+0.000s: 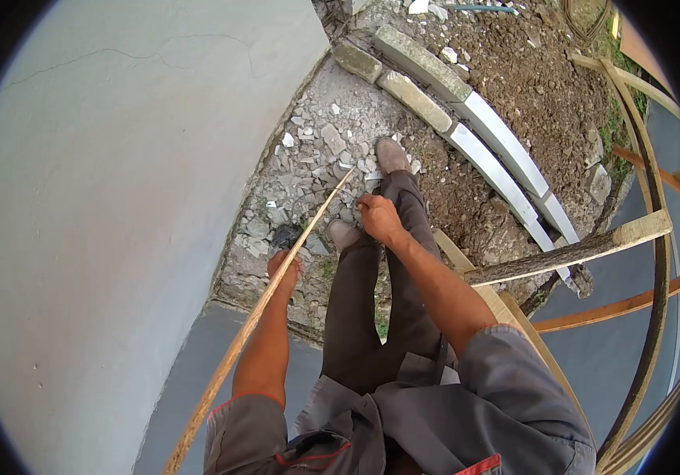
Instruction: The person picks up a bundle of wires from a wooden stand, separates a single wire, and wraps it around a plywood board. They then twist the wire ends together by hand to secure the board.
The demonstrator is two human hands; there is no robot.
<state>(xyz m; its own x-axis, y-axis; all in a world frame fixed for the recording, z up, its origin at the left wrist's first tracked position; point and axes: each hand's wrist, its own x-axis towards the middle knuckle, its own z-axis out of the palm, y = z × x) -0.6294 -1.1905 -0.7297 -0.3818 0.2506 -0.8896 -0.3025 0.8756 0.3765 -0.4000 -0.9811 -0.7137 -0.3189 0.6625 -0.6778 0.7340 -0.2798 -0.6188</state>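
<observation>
A long, thin wooden strip (249, 326) runs slantwise from the lower left up to a tip above the rubble. My left hand (280, 267) is closed around it partway along, with parts of the hand showing on both sides of the wood. Just beyond that hand lies a crumpled black thing (286, 236), perhaps plastic. My right hand (381, 217) is closed in a pinch, a little to the right of the strip's far end. Something thin seems to stick out from its fingertips, too small to name.
Broken rubble (320, 142) covers the ground around my shoes (392, 156). A plain wall (118, 198) rises on the left. Curved rows of kerb blocks (498, 131) border brown soil (506, 47). Wooden beams (577, 257) and curved timbers (656, 237) stand close on my right.
</observation>
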